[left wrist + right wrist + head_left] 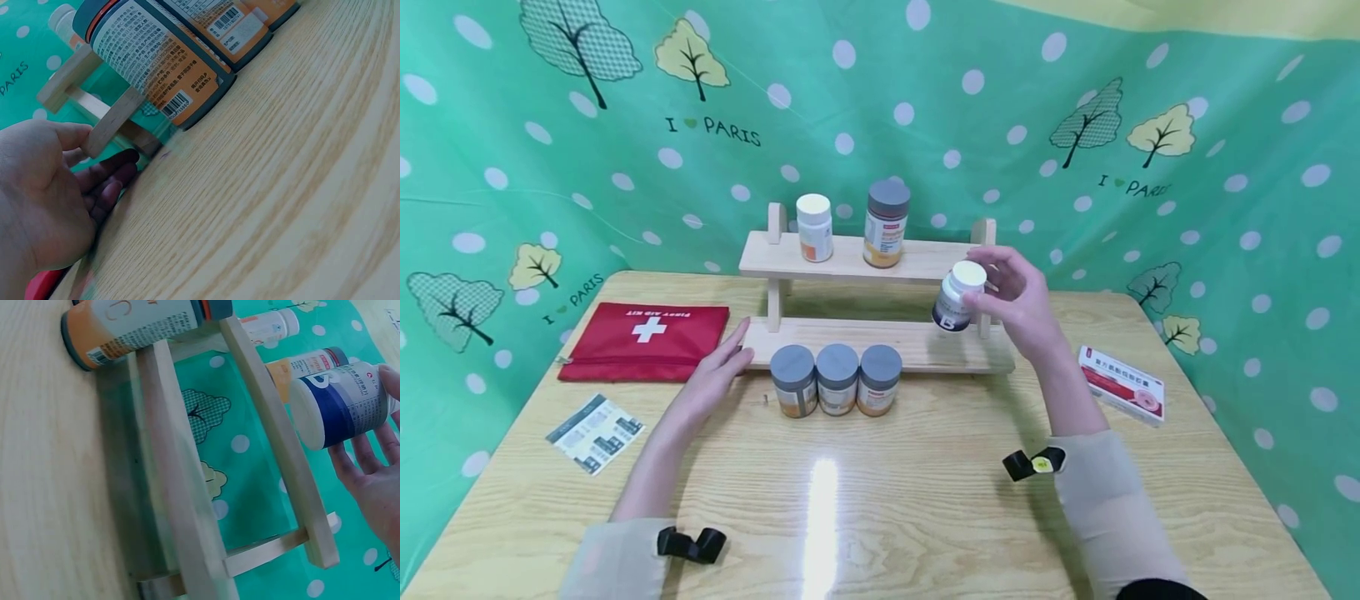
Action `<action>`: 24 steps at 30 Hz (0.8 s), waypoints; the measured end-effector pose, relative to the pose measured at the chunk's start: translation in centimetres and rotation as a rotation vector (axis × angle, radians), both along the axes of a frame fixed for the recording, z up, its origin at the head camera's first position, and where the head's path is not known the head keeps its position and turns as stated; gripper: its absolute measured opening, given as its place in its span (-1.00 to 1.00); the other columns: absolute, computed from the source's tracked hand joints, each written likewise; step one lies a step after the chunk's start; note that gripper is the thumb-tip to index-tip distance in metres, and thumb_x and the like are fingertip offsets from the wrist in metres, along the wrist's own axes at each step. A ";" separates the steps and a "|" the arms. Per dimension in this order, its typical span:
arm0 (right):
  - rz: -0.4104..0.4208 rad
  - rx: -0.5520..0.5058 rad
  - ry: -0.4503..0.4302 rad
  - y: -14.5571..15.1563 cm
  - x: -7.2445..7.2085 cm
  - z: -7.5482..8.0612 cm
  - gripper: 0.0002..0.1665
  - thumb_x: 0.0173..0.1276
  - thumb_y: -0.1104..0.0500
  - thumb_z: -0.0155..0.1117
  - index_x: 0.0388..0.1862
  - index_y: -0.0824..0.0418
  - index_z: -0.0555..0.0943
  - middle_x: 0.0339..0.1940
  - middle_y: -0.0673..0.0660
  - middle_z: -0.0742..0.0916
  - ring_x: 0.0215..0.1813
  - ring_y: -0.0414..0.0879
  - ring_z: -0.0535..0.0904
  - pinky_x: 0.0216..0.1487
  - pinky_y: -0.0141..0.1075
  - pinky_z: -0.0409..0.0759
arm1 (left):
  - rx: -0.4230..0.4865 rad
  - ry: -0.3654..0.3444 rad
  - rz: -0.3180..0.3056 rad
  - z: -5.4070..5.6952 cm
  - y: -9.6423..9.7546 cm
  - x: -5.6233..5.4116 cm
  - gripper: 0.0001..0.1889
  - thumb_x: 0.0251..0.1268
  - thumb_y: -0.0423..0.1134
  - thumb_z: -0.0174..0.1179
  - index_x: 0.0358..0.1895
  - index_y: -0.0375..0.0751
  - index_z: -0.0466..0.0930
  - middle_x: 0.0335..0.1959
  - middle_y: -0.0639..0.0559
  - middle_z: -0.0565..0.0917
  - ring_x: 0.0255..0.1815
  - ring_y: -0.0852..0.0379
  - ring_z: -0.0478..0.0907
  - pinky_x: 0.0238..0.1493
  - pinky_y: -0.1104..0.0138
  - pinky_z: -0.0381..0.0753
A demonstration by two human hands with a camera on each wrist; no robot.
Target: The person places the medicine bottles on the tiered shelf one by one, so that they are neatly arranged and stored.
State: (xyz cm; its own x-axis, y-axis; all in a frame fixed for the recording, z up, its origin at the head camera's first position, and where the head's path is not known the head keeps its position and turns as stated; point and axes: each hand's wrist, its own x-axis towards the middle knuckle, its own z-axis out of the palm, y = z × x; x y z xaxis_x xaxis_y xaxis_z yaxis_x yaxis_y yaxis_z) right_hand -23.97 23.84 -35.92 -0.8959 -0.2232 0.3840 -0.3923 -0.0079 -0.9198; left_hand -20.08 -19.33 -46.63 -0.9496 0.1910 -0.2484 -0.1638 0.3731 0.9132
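While the left hand [718, 367] rests against the left end of the wooden shelf [880, 333], its fingers mostly straight and holding nothing, the right hand [1015, 287] grips a white-capped bottle with a dark blue band [953, 302] between thumb and fingers. That bottle is tilted and off any surface, near the shelf's right end, in front of the upper tier and above the lower one.

Judged from how things lie, the handling of bottles at the shelf seems partway through. Two stand upright on the shelf's upper tier: a small white bottle with an orange label [815, 232] toward the left end, and a grey-lidded bottle [885, 229] nearer the middle. The one in the right hand is not yet set down. Three grey-lidded jars [837, 385] stand upright in a row on the bench [925, 483], just in front of the shelf's lower tier and left of its middle; neither hand holds them, so they look untouched by the present step.

Left of the shelf lies a red first-aid pouch [647, 346], with a printed card [597, 433] nearer the person; a medicine box [1122, 386] lies to the shelf's right. None of these three appears involved at this moment.
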 end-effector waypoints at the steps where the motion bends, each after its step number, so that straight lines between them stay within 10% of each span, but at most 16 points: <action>1: -0.001 0.001 0.003 0.0 -0.2 0.2 -0.43 0.21 0.52 0.36 0.20 0.22 0.58 0.10 0.05 0.70 0.14 -0.11 0.66 0.17 -0.35 0.67 | 0.002 0.002 -0.001 0.0 0.0 0.0 -0.28 0.64 0.18 -0.14 0.67 0.38 -0.28 0.76 0.03 -0.26 0.75 -0.26 -0.29 0.65 -0.32 -0.09; 24: -0.101 0.043 -0.009 -0.2 -4.8 3.2 -0.43 0.26 0.38 0.41 0.27 0.28 0.55 0.24 0.07 0.65 0.20 -0.05 0.62 0.21 -0.29 0.57 | 0.000 0.010 -0.011 0.0 0.0 -0.1 -0.29 0.65 0.15 -0.14 0.67 0.38 -0.29 0.76 0.02 -0.24 0.75 -0.26 -0.27 0.65 -0.31 -0.09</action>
State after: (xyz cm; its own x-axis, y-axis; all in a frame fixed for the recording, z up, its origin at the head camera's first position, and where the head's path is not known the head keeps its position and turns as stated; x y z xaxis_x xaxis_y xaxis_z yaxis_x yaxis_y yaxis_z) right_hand -28.80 23.67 -32.73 -0.9180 -0.1475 0.3682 -0.3811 0.0709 -0.9218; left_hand -20.21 -19.30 -46.66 -0.9500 0.2011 -0.2389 -0.1506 0.3750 0.9147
